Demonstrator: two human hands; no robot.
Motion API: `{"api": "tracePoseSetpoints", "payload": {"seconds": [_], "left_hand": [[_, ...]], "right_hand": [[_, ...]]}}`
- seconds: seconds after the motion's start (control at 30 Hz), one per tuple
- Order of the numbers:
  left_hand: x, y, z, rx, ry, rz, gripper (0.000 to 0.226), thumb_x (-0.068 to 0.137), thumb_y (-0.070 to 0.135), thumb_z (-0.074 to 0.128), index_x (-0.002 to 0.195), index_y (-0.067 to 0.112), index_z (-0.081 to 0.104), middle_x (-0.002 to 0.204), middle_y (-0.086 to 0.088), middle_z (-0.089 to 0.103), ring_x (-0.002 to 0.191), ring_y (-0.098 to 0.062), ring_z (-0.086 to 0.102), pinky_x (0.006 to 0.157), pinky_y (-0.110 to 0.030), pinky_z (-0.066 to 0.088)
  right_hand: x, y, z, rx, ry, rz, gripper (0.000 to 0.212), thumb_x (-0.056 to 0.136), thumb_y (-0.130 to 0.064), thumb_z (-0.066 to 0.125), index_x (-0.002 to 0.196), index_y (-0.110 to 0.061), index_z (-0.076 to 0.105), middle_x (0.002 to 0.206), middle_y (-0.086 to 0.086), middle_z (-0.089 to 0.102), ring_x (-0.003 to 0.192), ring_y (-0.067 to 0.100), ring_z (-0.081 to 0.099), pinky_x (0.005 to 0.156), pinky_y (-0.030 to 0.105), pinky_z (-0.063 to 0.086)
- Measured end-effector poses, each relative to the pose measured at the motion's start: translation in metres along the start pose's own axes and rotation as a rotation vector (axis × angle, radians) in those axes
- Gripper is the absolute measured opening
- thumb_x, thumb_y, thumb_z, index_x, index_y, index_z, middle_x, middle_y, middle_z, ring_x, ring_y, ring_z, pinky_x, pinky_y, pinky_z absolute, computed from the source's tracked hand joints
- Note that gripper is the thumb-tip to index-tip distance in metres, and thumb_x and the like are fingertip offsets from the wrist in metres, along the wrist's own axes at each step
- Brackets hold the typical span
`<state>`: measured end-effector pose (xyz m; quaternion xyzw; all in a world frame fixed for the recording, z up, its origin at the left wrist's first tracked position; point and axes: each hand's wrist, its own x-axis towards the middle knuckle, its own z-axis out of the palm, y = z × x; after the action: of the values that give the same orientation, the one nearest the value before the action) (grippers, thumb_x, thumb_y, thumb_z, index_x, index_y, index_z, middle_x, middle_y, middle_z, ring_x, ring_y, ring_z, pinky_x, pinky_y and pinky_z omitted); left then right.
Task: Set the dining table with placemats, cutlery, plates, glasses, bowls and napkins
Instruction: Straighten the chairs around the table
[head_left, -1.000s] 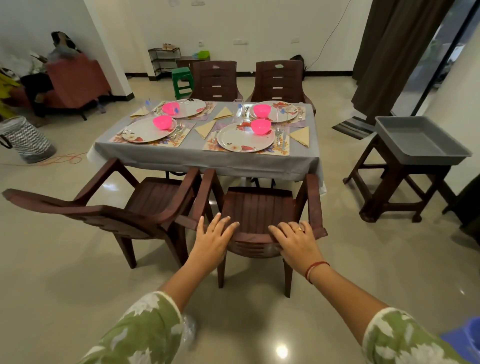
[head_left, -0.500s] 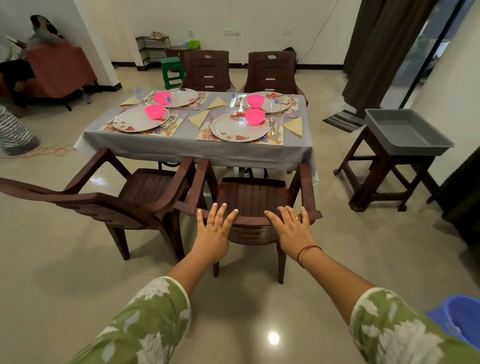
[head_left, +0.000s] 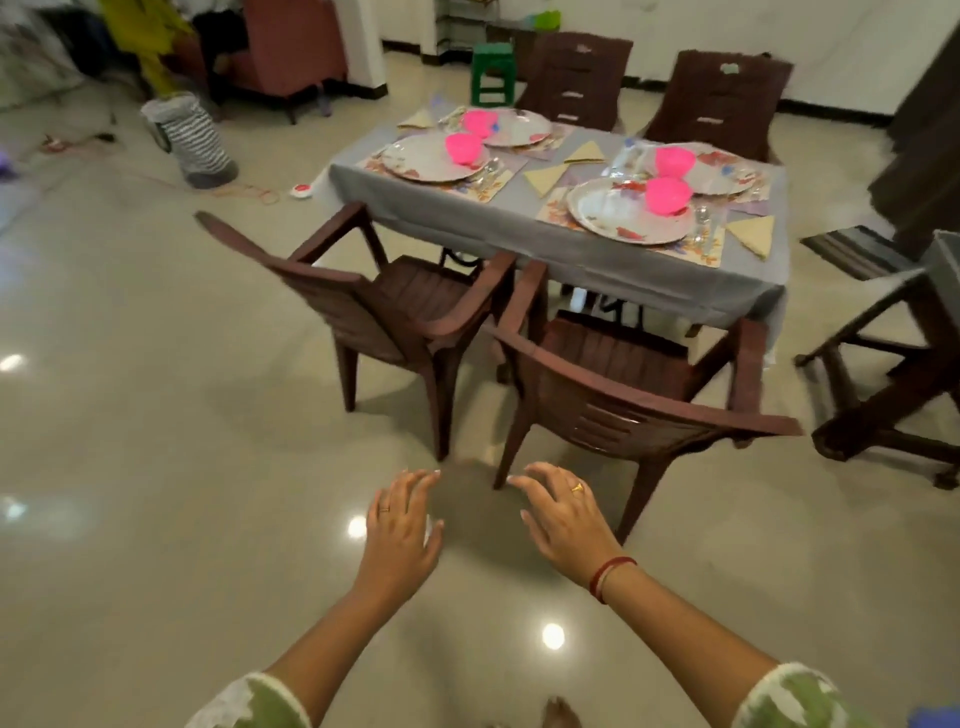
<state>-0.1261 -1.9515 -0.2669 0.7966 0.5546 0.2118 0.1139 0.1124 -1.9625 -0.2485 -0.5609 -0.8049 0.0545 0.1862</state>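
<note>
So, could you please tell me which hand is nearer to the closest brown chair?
Right. The right hand hovers just short of the chair's rear leg; the left hand hangs farther left, over the floor.

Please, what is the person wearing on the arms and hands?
The left sleeve and the right sleeve are green with a white flower print and a pale edge. The left hand has a thin ring, the right hand a gold ring. A red thread bracelet goes round the right wrist.
</note>
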Motion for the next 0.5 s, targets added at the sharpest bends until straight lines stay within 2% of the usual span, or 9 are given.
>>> {"api": "tracePoseSetpoints", "payload": {"seconds": [0.1, 0.3, 0.4, 0.5], "left_hand": [[-0.027, -0.036, -0.005, -0.018, -0.021, -0.160, 0.055, 0.080, 0.033, 0.045, 0.133, 0.020, 0.042, 0.127, -0.003, 0.051, 0.117, -0.023, 0.049, 0.095, -0.039, 0.043], [-0.059, -0.089, -0.010, 0.075, -0.132, -0.431, 0.059, 0.079, 0.038, 0.042, 0.135, 0.021, 0.040, 0.125, -0.005, 0.054, 0.110, -0.028, 0.058, 0.086, -0.042, 0.050], [-0.044, -0.120, -0.010, 0.108, -0.125, -0.485, 0.059, 0.075, 0.027, 0.062, 0.130, 0.017, 0.044, 0.119, -0.008, 0.058, 0.105, -0.030, 0.061, 0.085, -0.040, 0.051], [-0.023, -0.155, 0.001, 0.108, -0.104, -0.531, 0.066, 0.071, 0.015, 0.075, 0.130, 0.012, 0.046, 0.120, -0.011, 0.056, 0.109, -0.031, 0.058, 0.090, -0.040, 0.049]], "right_hand": [[0.015, -0.012, 0.026, 0.106, -0.078, -0.026, 0.054, 0.078, -0.017, 0.071, 0.125, -0.026, 0.046, 0.120, 0.005, 0.053, 0.104, 0.023, 0.059, 0.082, 0.035, 0.053], [0.070, -0.014, 0.087, 0.228, -0.273, -0.028, 0.055, 0.079, -0.016, 0.068, 0.126, -0.028, 0.042, 0.123, 0.007, 0.051, 0.103, 0.027, 0.059, 0.083, 0.038, 0.054], [0.114, -0.010, 0.124, 0.249, -0.323, 0.009, 0.056, 0.078, -0.016, 0.069, 0.126, -0.026, 0.044, 0.123, 0.010, 0.053, 0.103, 0.030, 0.060, 0.083, 0.040, 0.053], [0.140, -0.015, 0.156, 0.212, -0.402, 0.001, 0.052, 0.084, -0.020, 0.064, 0.133, -0.023, 0.047, 0.131, 0.009, 0.047, 0.114, 0.029, 0.053, 0.092, 0.040, 0.049]]}}
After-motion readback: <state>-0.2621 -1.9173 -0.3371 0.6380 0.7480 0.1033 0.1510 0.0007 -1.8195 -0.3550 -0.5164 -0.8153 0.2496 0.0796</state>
